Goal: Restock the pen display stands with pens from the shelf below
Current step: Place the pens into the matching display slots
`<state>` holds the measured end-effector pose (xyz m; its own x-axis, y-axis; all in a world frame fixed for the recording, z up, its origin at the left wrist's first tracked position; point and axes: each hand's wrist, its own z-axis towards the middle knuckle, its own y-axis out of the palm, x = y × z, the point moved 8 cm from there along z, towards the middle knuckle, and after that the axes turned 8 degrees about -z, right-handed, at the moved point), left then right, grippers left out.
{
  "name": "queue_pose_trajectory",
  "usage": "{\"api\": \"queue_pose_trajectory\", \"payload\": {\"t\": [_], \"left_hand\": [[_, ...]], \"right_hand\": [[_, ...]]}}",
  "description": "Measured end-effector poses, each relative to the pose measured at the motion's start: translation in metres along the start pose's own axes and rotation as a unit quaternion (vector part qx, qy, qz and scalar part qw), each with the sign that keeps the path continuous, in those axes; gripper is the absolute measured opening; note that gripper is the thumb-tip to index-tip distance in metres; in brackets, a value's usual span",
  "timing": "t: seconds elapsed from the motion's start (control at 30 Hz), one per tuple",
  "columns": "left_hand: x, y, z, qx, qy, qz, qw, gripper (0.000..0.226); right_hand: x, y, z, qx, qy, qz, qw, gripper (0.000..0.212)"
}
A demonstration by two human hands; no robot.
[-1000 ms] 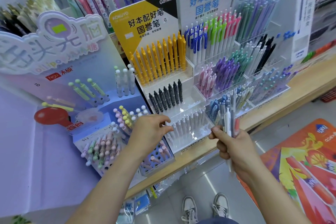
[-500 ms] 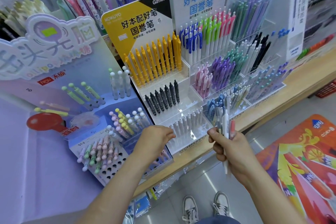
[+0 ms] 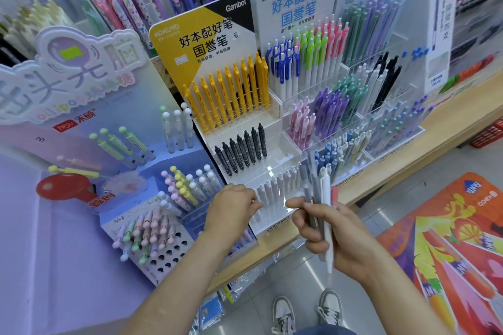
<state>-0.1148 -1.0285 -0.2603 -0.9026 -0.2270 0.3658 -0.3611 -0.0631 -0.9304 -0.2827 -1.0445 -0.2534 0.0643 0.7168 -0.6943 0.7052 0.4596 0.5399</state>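
Several slim pens (image 3: 325,198), grey and white with one red-tipped, stand upright in the right hand (image 3: 337,239), whose fingers wrap round their lower barrels. That hand hangs just in front of the white tiered plastic display stand (image 3: 275,119), above the pale wooden shelf edge (image 3: 408,166). The left hand (image 3: 231,207) sits at the stand's lowest tier, fingers curled against the row of pale translucent pens (image 3: 275,185). It seems to touch one, but whether it pinches it cannot be told. Higher tiers carry black pens (image 3: 239,149) and yellow pens (image 3: 228,95). Below, grey-and-white sneakers (image 3: 284,313) stand on the grey tiled floor (image 3: 299,277) beside an orange printed mat (image 3: 449,239).
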Motion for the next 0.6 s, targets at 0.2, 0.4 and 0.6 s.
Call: {"api": "queue_pose_trajectory", "payload": {"t": [0.2,0.4,0.6], "left_hand": [[0.007,-0.015,-0.005,0.000,-0.018,-0.018,1.000,0.029],[0.051,-0.069,-0.018,0.025,-0.130,-0.544,0.829,0.018],[0.076,-0.071,-0.023,-0.005,-0.154,-0.673,0.723,0.012]], "right_hand": [[-0.002,0.015,-0.005,-0.055,0.005,0.004,0.998,0.026],[-0.004,0.027,-0.008,-0.106,-0.005,-0.046,0.993,0.028],[-0.008,0.038,-0.010,-0.144,-0.017,-0.098,0.985,0.037]]}}
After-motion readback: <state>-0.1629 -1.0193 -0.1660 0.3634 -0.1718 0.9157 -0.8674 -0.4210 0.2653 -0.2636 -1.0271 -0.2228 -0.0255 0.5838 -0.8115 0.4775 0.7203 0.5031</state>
